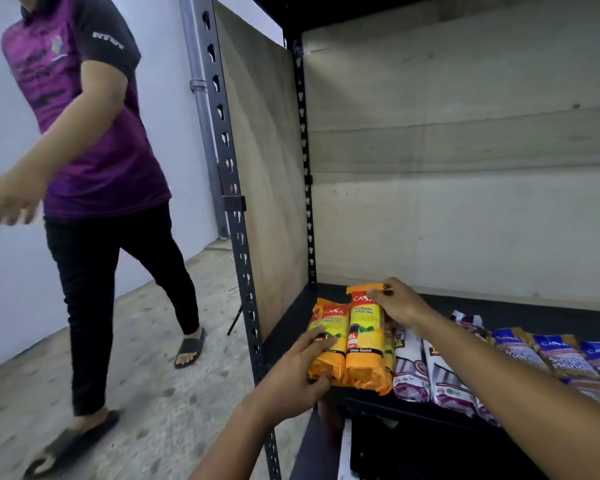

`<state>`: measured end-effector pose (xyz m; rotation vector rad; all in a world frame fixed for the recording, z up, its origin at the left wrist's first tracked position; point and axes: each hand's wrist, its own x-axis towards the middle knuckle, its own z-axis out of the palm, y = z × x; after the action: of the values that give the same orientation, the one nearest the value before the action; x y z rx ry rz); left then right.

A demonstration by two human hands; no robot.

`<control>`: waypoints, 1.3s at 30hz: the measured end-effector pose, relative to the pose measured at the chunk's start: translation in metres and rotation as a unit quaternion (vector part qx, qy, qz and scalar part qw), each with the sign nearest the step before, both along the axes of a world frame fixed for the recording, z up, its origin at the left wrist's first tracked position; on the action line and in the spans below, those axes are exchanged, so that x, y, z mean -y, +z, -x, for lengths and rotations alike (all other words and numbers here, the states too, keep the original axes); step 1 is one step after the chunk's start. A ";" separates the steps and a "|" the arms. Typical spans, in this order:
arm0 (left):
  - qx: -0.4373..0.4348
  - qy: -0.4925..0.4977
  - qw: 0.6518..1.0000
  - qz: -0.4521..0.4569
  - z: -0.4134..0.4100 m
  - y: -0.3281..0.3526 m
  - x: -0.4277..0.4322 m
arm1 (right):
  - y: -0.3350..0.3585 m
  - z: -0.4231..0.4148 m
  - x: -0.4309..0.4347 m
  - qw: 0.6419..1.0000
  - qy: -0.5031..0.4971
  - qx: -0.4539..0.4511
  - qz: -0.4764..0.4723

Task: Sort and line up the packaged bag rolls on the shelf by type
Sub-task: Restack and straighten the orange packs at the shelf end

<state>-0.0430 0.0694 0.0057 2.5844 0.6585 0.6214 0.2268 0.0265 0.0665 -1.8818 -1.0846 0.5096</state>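
Two orange packs lie side by side at the left front corner of the black shelf (499,306), their long sides touching. In the head view, the left pack (329,327) sits just beside the slotted post (238,237) and the wooden side board (264,168). The right pack (364,344) touches a row of white-purple packs (413,372), and blue packs (561,358) follow further right. The near ends of both orange packs reach the shelf's front lip.

The left hand (291,375) grips the left pack at that lip, fingers curled over its top and thumb under its near end. The right hand (400,304) pinches the far end flap of the right pack between thumb and forefinger.

Behind the packs the dark shelf surface runs back to the rear board (465,220), with tall space above. Left of the post, a bystander (94,133) stands on the concrete floor (174,393), well apart from the hands.
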 end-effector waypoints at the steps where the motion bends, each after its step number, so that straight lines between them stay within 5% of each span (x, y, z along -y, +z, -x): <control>1: 0.002 0.000 1.000 -0.001 0.000 -0.001 0.000 | -0.004 -0.001 -0.002 1.000 -0.007 -0.015 0.007; 4: 0.006 -0.008 1.000 -0.002 0.001 -0.001 0.000 | -0.010 0.002 -0.002 0.999 -0.002 -0.019 0.036; 7: 0.004 -0.010 1.000 0.000 0.002 0.000 -0.002 | -0.010 0.007 -0.002 0.985 0.020 0.152 0.082; 10: 0.009 -0.011 1.000 -0.001 0.002 -0.003 -0.003 | -0.004 0.018 0.006 0.970 0.001 0.225 0.091; 19: 0.028 -0.038 0.999 -0.008 0.002 0.002 -0.012 | -0.015 0.066 0.088 0.943 0.176 0.247 0.140; 31: 0.052 -0.047 0.992 0.107 -0.005 0.007 -0.019 | -0.027 0.080 0.081 0.942 0.128 0.293 0.099; 39: 0.038 -0.045 0.995 0.077 -0.002 0.003 -0.015 | -0.035 0.083 0.080 0.933 0.132 0.305 0.138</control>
<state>-0.0406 0.0849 0.0083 2.4201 0.5396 0.6127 0.1440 -0.0536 0.0315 -2.2246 -1.7662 0.2260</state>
